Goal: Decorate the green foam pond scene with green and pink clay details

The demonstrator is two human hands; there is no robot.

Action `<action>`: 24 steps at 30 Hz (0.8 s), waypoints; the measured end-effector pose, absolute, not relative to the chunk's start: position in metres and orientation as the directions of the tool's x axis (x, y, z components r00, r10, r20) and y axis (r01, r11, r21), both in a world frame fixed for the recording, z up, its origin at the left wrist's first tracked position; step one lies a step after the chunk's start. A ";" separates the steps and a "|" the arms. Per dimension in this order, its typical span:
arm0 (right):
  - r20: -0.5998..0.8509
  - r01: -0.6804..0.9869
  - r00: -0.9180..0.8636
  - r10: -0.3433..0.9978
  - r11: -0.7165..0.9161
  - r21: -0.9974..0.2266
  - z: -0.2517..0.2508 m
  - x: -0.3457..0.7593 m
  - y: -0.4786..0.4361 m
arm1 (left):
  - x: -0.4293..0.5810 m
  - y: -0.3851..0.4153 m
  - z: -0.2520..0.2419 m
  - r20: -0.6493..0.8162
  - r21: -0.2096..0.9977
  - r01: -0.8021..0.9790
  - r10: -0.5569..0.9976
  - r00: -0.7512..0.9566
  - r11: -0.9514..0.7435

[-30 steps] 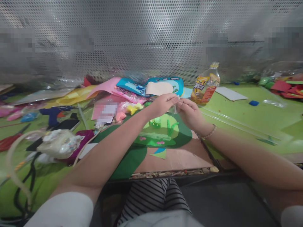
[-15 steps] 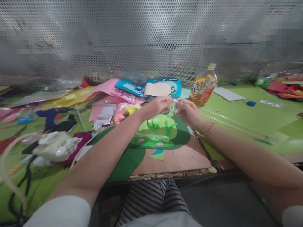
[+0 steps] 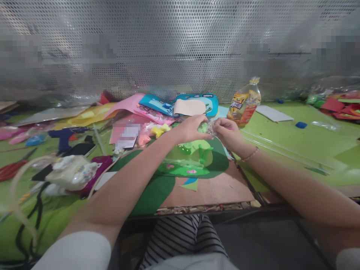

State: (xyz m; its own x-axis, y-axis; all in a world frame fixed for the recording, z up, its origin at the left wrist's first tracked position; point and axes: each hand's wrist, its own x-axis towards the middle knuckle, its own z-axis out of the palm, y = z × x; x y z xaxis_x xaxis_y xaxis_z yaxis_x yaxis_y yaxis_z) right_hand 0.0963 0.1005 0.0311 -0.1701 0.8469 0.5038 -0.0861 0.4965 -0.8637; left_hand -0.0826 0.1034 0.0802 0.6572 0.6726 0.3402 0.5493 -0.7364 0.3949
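A small clear plastic bag with a light green lump, which looks like soft clay, is held between my hands above the table. My left hand curls around the green lump, thumb below and fingers above. On the other side, my right hand pinches the bag's crumpled edge. Below them lies a dark green sheet bearing a light green decorated piece with pink bits and raised green shapes. My forearms and hands partly hide its upper edge.
A drink bottle stands behind my right hand, near clear rods. At left are a blue glue gun, a phone, red-handled scissors and a decorated cream case. Blue craft pieces lie behind.
My left hand has opened its pinch and now wraps around the green lump, which shows more clearly. My right hand still pinches the bag. The view has shifted slightly.
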 end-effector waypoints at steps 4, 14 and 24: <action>0.559 0.045 -0.175 0.811 0.573 -0.818 0.034 0.097 0.099 | -0.084 0.102 0.082 0.340 0.304 0.616 0.687 0.642 -0.726; 0.597 0.280 -0.219 0.772 0.636 -0.719 0.039 0.095 0.096 | -0.085 0.101 0.082 0.271 0.157 0.675 0.689 0.672 -0.721; 0.558 0.375 -0.346 0.755 0.656 -0.655 0.035 0.094 0.098 | -0.081 0.102 0.079 0.204 0.126 0.672 0.682 0.702 -0.730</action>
